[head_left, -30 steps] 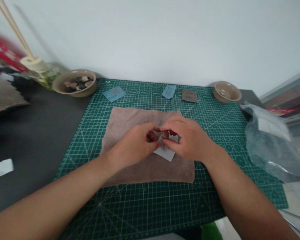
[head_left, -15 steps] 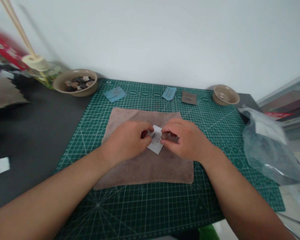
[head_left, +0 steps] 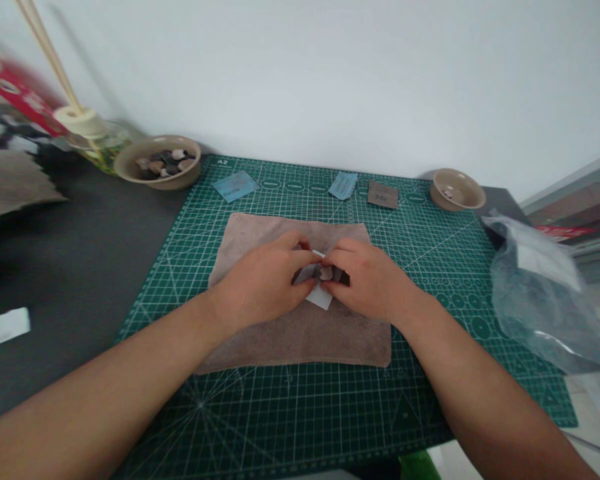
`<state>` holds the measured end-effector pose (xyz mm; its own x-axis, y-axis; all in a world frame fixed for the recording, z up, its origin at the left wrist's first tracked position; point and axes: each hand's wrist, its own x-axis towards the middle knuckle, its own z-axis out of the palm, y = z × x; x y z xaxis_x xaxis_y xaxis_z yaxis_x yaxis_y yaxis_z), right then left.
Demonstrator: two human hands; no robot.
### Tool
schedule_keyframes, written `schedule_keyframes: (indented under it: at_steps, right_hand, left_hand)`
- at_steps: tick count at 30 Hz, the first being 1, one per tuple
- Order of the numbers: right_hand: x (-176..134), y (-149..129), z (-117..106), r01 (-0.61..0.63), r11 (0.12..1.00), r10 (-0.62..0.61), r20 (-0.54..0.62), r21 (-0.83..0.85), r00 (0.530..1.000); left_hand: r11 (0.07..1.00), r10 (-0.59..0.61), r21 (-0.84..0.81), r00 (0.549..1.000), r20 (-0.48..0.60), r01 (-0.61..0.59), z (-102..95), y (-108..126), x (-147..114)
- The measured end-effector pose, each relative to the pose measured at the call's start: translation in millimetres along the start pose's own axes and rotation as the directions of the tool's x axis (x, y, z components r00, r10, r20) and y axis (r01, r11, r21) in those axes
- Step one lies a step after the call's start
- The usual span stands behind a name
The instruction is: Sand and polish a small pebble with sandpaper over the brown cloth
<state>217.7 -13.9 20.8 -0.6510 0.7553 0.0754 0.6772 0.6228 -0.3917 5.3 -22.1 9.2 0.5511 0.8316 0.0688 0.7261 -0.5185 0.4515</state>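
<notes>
A small pale brownish stone (head_left: 326, 273) is held just above a square of white paper (head_left: 322, 299), which lies on a brown cloth (head_left: 300, 343). My right hand (head_left: 367, 280) pinches the stone from the right between thumb and fingertips. From the left, my left hand (head_left: 265, 277) meets it with curled fingers, the index tip and thumb at the stone's edge. Fingers cover part of the stone and of the paper.
The cloth lies on a green cutting mat (head_left: 300, 420). Behind are a bowl (head_left: 125, 163) of several stones, blue labels (head_left: 235, 186) (head_left: 343, 185), a grey-brown label (head_left: 383, 195) and a second bowl (head_left: 473, 193) with a few pieces. A clear plastic bag (head_left: 545, 313) lies right.
My left hand has moved right, off the paper's left side and up to the stone. The stone shows more clearly between the fingertips. The view has shifted slightly.
</notes>
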Motion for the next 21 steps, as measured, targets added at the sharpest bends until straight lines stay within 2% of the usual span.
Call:
schedule_keyframes:
  at_steps: [4, 9, 14, 21]
  right_hand:
    - [-0.7, 0.7, 0.5, -0.014, 1.000, 0.014, -0.012, 0.013, 1.000]
    - [-0.8, 2.0, 0.9, -0.018, 1.000, 0.018, 0.010, 0.007, 1.000]
    - [0.4, 2.6, 0.3, -0.036, 0.999, 0.035, 0.017, 0.025, 0.999]
    - [-0.1, 3.2, -0.6, -0.019, 0.999, 0.018, 0.011, 0.050, 1.000]
  left_hand:
    - [0.998, 0.055, 0.012, 0.997, 0.051, -0.056, -0.9, -2.1, 0.7]
    - [0.996, 0.084, 0.005, 0.995, 0.056, -0.084, -3.9, -1.2, 1.9]
    - [0.996, 0.075, -0.061, 0.993, 0.089, -0.070, -7.4, 4.8, 3.8]
    - [0.995, 0.064, -0.085, 0.997, 0.043, -0.060, -4.9, 2.4, 4.5]
